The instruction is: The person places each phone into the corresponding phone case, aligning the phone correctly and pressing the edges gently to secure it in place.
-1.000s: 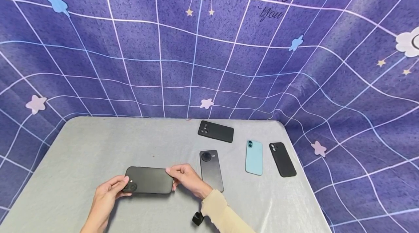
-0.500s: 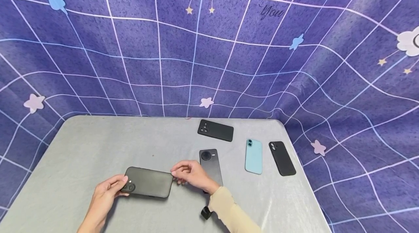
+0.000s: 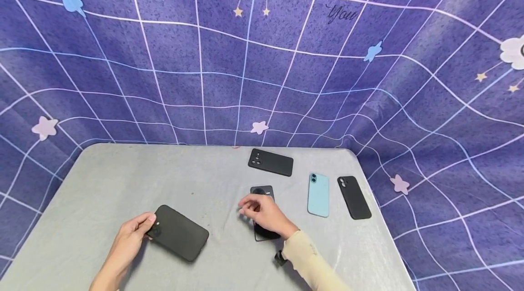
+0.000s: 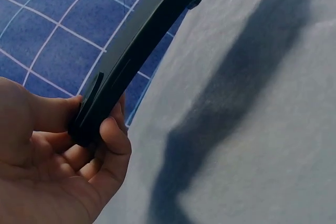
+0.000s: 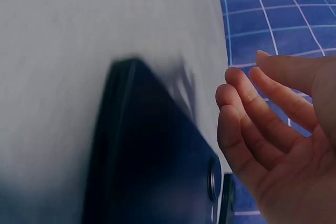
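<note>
My left hand [image 3: 128, 240] grips a black phone in a dark case [image 3: 180, 235] by its camera end, raised over the table. In the left wrist view, thumb and fingers pinch that phone [image 4: 131, 51] edge-on. My right hand [image 3: 268, 213] hovers over a dark grey phone [image 3: 262, 235], hiding its middle. Loosely bent fingers [image 5: 252, 124] hold nothing, and the right wrist view shows the grey phone [image 5: 157, 150] lying apart from them.
A black phone case [image 3: 272, 163] lies at the back of the grey-covered table [image 3: 123, 177]. Toward the right edge are a light blue phone [image 3: 318, 195] and another black case [image 3: 355, 198]. A purple grid-patterned curtain [image 3: 221, 86] rises behind and at the sides.
My right hand has let go of the black phone's far end and moved right, over the grey phone. The left hand keeps its grip, and the phone's free end has swung toward me.
</note>
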{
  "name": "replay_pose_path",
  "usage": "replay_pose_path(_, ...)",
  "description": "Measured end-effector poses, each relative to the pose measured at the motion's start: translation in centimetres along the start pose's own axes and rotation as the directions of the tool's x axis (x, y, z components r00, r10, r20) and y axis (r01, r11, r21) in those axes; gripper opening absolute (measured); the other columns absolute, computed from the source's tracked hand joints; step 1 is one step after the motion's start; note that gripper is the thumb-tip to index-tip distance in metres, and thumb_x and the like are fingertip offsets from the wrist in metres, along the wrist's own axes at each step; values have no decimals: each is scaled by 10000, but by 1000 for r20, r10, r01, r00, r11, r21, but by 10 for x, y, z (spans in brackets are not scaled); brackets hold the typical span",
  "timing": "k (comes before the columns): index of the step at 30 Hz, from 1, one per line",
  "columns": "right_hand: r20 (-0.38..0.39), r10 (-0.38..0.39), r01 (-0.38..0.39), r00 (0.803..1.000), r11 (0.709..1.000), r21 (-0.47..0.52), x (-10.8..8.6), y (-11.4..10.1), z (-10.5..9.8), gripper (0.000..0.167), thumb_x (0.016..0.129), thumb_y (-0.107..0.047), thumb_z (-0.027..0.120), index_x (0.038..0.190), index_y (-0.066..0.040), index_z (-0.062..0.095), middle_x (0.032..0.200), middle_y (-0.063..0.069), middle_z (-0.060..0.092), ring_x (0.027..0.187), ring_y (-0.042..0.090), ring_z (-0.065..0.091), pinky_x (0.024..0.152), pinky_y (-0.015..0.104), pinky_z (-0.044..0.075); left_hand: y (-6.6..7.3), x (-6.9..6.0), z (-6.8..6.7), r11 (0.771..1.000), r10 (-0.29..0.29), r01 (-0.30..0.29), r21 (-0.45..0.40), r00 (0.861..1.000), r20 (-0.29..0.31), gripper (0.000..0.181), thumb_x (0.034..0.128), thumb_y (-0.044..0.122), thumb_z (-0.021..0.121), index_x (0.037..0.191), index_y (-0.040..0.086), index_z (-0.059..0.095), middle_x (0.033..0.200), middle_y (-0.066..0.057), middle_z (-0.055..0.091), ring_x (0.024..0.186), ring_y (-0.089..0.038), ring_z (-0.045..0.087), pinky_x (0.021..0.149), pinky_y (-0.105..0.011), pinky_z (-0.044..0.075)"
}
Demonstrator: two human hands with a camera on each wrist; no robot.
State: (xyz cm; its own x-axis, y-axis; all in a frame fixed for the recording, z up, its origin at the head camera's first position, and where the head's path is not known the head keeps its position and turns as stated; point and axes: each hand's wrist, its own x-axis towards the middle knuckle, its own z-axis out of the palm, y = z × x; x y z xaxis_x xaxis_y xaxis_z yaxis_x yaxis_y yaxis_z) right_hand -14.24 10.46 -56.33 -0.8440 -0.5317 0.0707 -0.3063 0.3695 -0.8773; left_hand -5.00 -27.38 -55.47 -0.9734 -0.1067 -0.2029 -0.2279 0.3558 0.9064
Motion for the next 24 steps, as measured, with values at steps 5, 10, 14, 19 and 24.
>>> replay_pose_path(5,2,18,-18,1000,999,-33,-7,2,-15,129,1023,-54,727,1136,-3,764,952,111,781,778,238,726,698,219,568,5,8,-8,992,40,-43,115,999,31,427,1159,276,511,1343,-79,661,1016,-14,712,866,-29,592,746,-219,491)
replay_pose_path(10,-4,13,-13,1000,992,-127,-13,4,-28,117,1022,-46,721,1127,-15,763,919,49,760,748,123,687,688,223,564,12,21,-14,976,59,-72,207,996,68,437,1158,287,507,1363,-70,656,999,-29,677,876,-56,568,755,-232,451)
replay_pose_path(14,-20,3,-7,1000,979,-203,-17,8,-37,92,1023,-54,718,1103,-54,764,899,-25,736,737,48,651,680,218,558,16,30,-18,963,101,-121,240,990,95,372,1159,254,498,1284,-39,689,922,-24,635,836,-66,549,722,-247,432)
replay_pose_path(19,-36,7,-15,999,972,-234,-19,12,-47,94,1020,-75,735,1106,-70,771,921,-29,753,742,24,650,687,220,559,19,40,-23,966,143,-168,195,980,138,281,1152,229,514,1137,10,690,819,1,559,654,-118,503,567,-288,438)
replay_pose_path(24,-50,-13,-3,999,955,-297,-17,12,-56,99,1003,-86,762,1098,-61,771,894,-29,746,730,59,657,678,225,559,22,53,-27,952,156,-198,234,970,185,285,1151,218,510,1138,13,708,833,-24,587,662,-115,504,563,-288,445)
